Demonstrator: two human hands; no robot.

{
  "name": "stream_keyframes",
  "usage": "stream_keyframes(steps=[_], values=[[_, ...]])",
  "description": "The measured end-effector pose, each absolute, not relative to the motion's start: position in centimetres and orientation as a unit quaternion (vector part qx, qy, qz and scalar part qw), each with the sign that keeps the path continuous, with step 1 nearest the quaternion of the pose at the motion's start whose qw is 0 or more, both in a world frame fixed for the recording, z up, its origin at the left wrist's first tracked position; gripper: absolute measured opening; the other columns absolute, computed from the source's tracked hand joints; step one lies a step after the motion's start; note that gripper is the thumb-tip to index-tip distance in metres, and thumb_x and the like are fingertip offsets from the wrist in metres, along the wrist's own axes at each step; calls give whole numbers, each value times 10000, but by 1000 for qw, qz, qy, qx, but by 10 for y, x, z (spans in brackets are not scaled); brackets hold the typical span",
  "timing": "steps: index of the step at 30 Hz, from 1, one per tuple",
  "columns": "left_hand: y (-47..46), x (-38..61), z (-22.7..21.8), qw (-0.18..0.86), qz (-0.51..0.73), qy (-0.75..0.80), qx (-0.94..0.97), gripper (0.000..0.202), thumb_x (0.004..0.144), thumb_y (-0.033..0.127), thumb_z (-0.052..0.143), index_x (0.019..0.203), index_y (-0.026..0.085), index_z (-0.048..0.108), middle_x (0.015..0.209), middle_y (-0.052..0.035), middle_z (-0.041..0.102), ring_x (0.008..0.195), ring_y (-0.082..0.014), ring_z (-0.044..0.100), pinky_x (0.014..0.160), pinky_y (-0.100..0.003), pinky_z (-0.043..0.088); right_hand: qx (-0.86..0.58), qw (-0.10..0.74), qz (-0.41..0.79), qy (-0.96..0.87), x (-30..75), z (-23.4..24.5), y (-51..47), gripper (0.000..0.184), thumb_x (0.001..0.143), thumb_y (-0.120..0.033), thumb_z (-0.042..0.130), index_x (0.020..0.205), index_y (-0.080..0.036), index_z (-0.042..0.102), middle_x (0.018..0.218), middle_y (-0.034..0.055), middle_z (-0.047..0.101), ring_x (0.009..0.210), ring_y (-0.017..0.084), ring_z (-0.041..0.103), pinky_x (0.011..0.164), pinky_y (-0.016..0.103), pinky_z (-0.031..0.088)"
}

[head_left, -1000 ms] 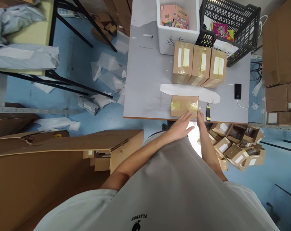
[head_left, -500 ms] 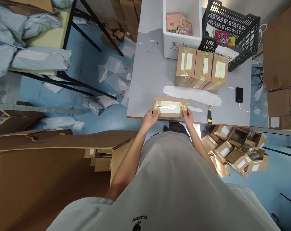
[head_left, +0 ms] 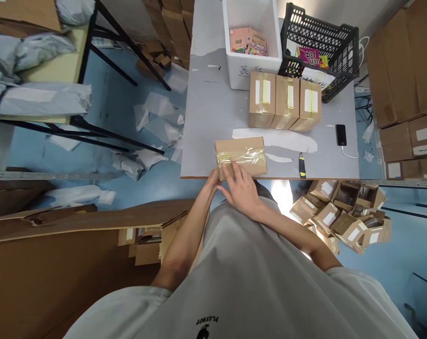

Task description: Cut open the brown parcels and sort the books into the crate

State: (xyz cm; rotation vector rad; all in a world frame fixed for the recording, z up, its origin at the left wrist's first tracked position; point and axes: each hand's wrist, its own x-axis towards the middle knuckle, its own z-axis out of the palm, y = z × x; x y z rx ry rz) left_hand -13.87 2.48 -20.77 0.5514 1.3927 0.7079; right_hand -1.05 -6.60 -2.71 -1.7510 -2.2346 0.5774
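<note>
A small cardboard box (head_left: 253, 147) lies at the table's front edge, a wide strip of clear tape across the face turned up. At its near left corner is my left hand (head_left: 213, 179), closed on the edge, with some fingers hidden. My right hand (head_left: 243, 188) rests on the near part of the box, fingers spread out over the tape. To the right, a yellow and black utility knife (head_left: 302, 165) lies on the table.
Three taped cardboard boxes (head_left: 287, 106) stand before a white bin (head_left: 253, 70) and a black crate (head_left: 343, 56). A phone (head_left: 341, 135) with a cable lies at right. Opened boxes (head_left: 329, 219) are piled on the floor; a large carton (head_left: 75, 273) stands at left.
The box has been turned so its white label no longer shows and a taped face is up. My right hand has moved from its right end to the near side, fingers spreading.
</note>
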Motion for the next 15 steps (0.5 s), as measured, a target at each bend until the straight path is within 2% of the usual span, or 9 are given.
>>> stream_keyframes(steps=[4,9,12,15], values=[[27,-150,-201,643,336,654,217,275,1018,451,675,982,186,737,1063,-128,830,1122,-270,792,1033,-414,629,-667,202,197,-689,32,-56,-53,823,1154,-631,498,1780,-106,394,1821,263,389,1670,415,386,1390,638,318],[29,-158,-191,619,363,644,266,399,925,565,787,1030,180,781,1216,-140,838,1238,-284,761,1125,-419,596,-736,341,265,-521,100,-122,-31,961,1084,-806,447,1798,-171,342,1724,234,515,1636,383,459,1376,627,347],[28,-158,-189,604,346,642,321,435,938,591,748,1091,188,805,1278,-123,836,1290,-285,751,1149,-411,591,-750,358,307,-464,116,-155,-31,1053,1014,-868,499,1768,-143,386,1717,253,524,1629,401,472,1373,618,353],[32,-159,-191,599,304,661,333,447,942,599,735,1104,190,811,1220,-132,851,1273,-316,768,1122,-447,612,-757,349,342,-433,122,-176,-35,1065,967,-908,534,1716,-153,472,1692,245,554,1590,407,517,1350,624,386]])
